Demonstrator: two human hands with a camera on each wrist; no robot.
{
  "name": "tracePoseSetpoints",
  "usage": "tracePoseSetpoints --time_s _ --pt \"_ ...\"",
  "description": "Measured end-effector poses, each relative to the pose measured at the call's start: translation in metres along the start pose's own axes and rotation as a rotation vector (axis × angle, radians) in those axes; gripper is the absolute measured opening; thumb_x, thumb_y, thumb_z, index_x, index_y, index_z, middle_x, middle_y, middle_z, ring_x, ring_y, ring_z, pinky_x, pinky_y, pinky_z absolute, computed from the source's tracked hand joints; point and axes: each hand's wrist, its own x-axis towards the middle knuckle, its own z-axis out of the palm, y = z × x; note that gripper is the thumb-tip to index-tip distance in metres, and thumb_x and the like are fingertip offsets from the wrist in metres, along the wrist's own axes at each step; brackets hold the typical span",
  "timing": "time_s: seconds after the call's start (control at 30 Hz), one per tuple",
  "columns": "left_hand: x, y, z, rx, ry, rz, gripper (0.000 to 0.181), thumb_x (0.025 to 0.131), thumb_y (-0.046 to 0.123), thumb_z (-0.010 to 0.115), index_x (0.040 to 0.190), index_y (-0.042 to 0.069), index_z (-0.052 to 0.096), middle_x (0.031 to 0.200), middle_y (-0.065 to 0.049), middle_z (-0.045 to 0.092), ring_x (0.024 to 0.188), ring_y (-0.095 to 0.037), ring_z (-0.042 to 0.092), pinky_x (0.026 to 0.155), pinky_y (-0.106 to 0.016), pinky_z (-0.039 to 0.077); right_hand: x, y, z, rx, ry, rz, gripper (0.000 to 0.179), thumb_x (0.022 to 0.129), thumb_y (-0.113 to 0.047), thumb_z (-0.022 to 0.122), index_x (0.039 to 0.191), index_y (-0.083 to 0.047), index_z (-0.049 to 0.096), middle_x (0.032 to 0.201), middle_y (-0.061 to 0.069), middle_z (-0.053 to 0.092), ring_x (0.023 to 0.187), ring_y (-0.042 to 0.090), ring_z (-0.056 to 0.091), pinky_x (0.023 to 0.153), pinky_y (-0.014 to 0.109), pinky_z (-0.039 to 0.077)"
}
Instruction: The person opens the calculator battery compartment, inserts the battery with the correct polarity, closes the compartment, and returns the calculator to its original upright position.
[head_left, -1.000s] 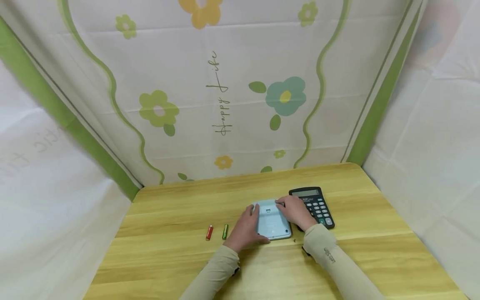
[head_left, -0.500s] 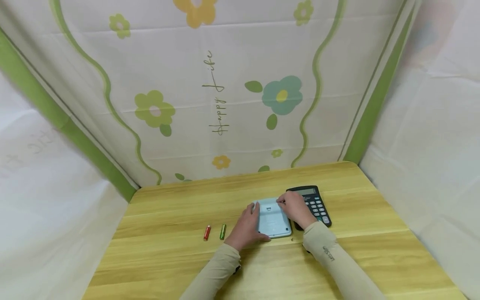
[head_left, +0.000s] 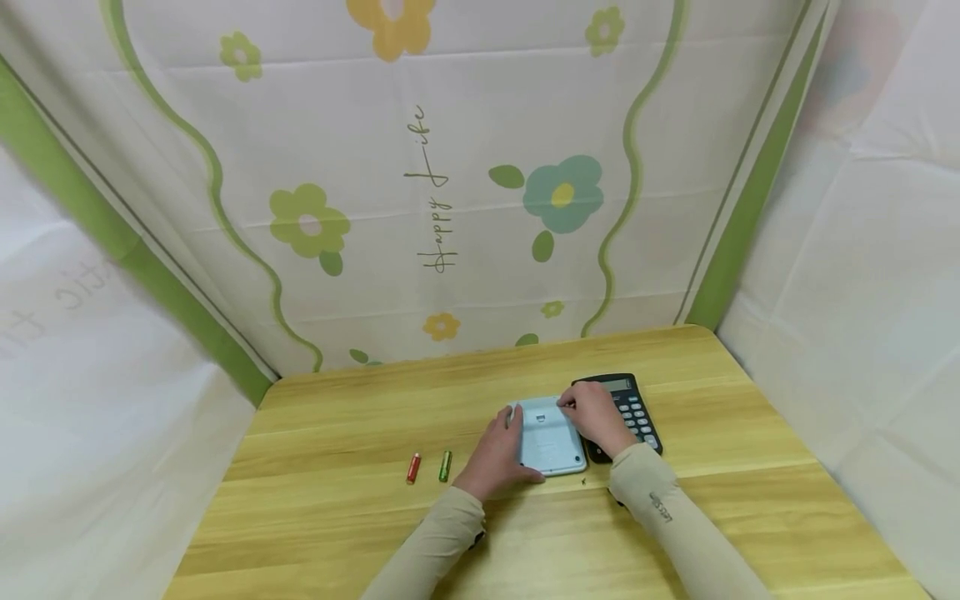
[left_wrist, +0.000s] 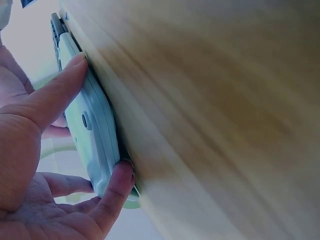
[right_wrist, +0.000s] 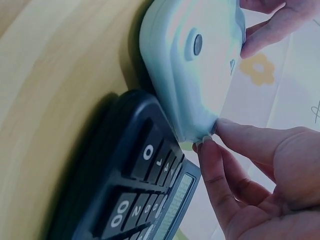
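pale-blue device [head_left: 551, 448]: left fingers [left_wrist: 112, 197] grip its edges, right fingers [right_wrist: 214, 172] pinch a corner; one slackening could skid it into the calculator [head_left: 637, 417], toward the right edge of the counter [head_left: 750, 450].

The head view is bright; the left wrist view blurs the tabletop [left_wrist: 210, 115].

The left fingers [head_left: 516, 421] hide part of the pale blue device [head_left: 550, 443]; one dark speck [head_left: 583, 482] is unidentifiably small.

Smooth plastic device [head_left: 551, 448], plastic calculator [head_left: 639, 418], wood-grain tabletop [head_left: 315, 517], creased cloth [head_left: 480, 108]
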Motion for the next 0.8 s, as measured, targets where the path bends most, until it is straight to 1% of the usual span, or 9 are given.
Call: tracePoseSetpoints --time_s 0.1,0.23,0.33,0.4,0.47,0.57,0.63,0.8 --pt "0.0020 0.0002 0.0008 -0.004 0.004 0.003 0.123 0.070 0.041 0.097 0.162 -0.002 0.028 0.163 -0.026 0.033 0.145 -0.041 0.043 0.114 -0.049 0.046 0.0008 0.0005 -0.0010 -0.007 0.016 -0.007 0.012 0.092 0.000 0.075 0.100 -0.003 0.082 0.101 0.013 0.078 0.094 0.030 0.072 0.082 0.044 0.061" --pt "0.0034 0.0001 0.0018 0.004 0.008 0.004 0.124 0.070 0.042 0.097 0.162 -0.002 0.027 0.163 -0.026 0.034 0.145 -0.040 0.044 0.113 -0.048 0.047 0.0004 0.0006 -0.0020 -0.006 0.015 -0.017 0.012 0.092 -0.001 0.075 0.101 -0.002 0.082 0.102 0.013 0.078 0.095 0.030 0.072 0.082 0.044 0.061" --pt "0.0036 0.0001 0.0026 -0.007 -0.004 0.008 0.124 0.071 0.042 0.096 0.163 -0.002 0.025 0.164 -0.025 0.033 0.145 -0.040 0.044 0.114 -0.048 0.047 -0.0007 0.0013 -0.0026 -0.004 0.009 -0.014 0.012 0.092 -0.001 0.075 0.102 -0.002 0.082 0.102 0.014 0.078 0.096 0.031 0.072 0.083 0.045 0.061" --pt "0.0036 -0.0003 0.0036 -0.023 -0.006 0.012 0.125 0.071 0.042 0.096 0.163 -0.002 0.024 0.164 -0.025 0.033 0.145 -0.040 0.044 0.113 -0.049 0.047 -0.0011 0.0020 -0.0031 -0.002 0.010 -0.010 0.012 0.092 0.000 0.075 0.102 -0.002 0.082 0.103 0.014 0.078 0.096 0.031 0.073 0.083 0.045 0.061" --pt "0.0031 -0.0005 0.0037 -0.058 -0.011 0.003 0.126 0.072 0.041 0.096 0.164 -0.002 0.021 0.165 -0.024 0.031 0.145 -0.039 0.044 0.114 -0.049 0.047 -0.0013 0.0024 -0.0037 0.000 0.008 0.000 0.012 0.092 0.000 0.075 0.102 -0.002 0.082 0.103 0.014 0.078 0.097 0.031 0.073 0.083 0.045 0.061" --pt "0.0029 -0.0013 0.0040 -0.096 -0.002 -0.009 0.127 0.071 0.039 0.097 0.164 -0.001 0.019 0.166 -0.022 0.031 0.144 -0.038 0.045 0.113 -0.049 0.047 -0.0011 0.0026 -0.0045 -0.004 0.005 0.002 0.012 0.092 0.000 0.074 0.102 -0.001 0.082 0.104 0.015 0.078 0.097 0.032 0.072 0.083 0.046 0.061" --pt "0.0029 -0.0022 0.0040 -0.105 0.004 -0.014 0.128 0.071 0.040 0.097 0.164 -0.001 0.019 0.166 -0.021 0.032 0.143 -0.038 0.047 0.113 -0.048 0.048 -0.0007 0.0020 -0.0049 -0.008 0.005 0.002 0.012 0.092 0.000 0.074 0.102 -0.002 0.082 0.104 0.015 0.078 0.098 0.032 0.072 0.084 0.046 0.061" --pt "0.0043 -0.0051 0.0050 -0.077 0.014 -0.002 0.127 0.071 0.043 0.096 0.164 0.000 0.021 0.165 -0.019 0.033 0.139 -0.035 0.051 0.110 -0.046 0.050 0.0000 -0.0001 -0.0050 -0.013 0.000 0.017 0.013 0.093 -0.001 0.074 0.103 -0.002 0.082 0.105 0.015 0.077 0.099 0.032 0.072 0.084 0.046 0.061"
